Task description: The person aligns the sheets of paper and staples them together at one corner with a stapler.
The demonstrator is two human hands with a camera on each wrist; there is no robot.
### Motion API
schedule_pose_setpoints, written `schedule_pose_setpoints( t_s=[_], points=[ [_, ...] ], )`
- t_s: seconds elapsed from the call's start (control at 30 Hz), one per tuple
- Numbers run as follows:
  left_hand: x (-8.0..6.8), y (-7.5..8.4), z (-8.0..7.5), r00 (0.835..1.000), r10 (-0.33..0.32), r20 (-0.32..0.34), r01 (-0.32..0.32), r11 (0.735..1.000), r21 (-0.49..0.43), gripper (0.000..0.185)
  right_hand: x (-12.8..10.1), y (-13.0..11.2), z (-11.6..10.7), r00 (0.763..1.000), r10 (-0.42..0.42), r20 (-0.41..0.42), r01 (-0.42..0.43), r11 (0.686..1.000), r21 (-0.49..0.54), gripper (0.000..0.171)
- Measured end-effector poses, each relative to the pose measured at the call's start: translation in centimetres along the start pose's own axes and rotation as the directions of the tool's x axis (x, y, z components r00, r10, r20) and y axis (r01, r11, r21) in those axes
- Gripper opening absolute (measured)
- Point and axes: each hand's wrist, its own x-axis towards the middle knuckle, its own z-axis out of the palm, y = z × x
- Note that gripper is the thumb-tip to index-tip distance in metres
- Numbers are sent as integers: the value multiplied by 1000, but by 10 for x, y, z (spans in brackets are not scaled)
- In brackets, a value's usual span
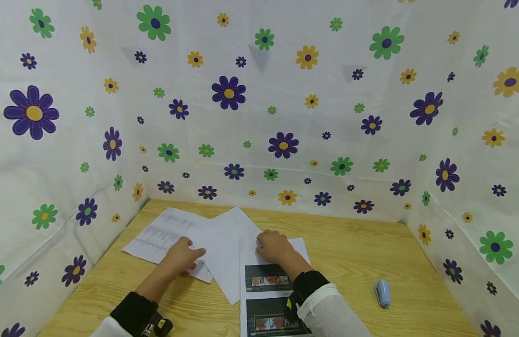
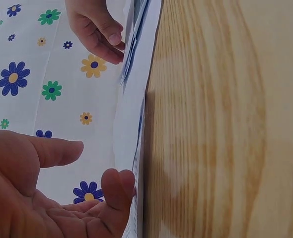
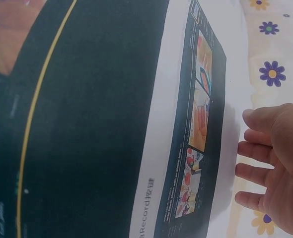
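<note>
Resting flat, the right hand (image 1: pixel 274 245) lies with straight, slightly spread fingers on the top of the printed page (image 1: pixel 265 285), the sheet with dark picture blocks that sits nearest the person on the wooden table (image 1: pixel 360 252). The left hand (image 1: pixel 181 257) is loose and open too, its fingertips touching the edge where the blank sheet (image 1: pixel 219 243) overlaps the text page (image 1: pixel 160 234); neither hand pinches or lifts anything. Judging by how they lie, the three sheets are fanned out and crooked, not yet squared into one stack, so the gathering seems barely begun. A small blue stapler (image 1: pixel 382 293) sits untouched well to the right, apart from the papers.
</note>
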Motion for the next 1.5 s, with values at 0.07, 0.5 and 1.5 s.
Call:
schedule_pose_setpoints(
  t_s=[0.07,0.5,1.5],
  points=[
    [1,0,1,1000,-6,0,6,1000,-17,70,0,0,0,1000,2,2,-2,1000,1,34],
    [-3,8,3,999,-26,27,31,980,-195,74,0,0,3,1000,-14,-8,14,999,-31,33],
    [25,12,5,972,-211,103,234,836,-497,64,-4,-2,-1,1000,-13,0,13,999,-50,32]
  ],
)
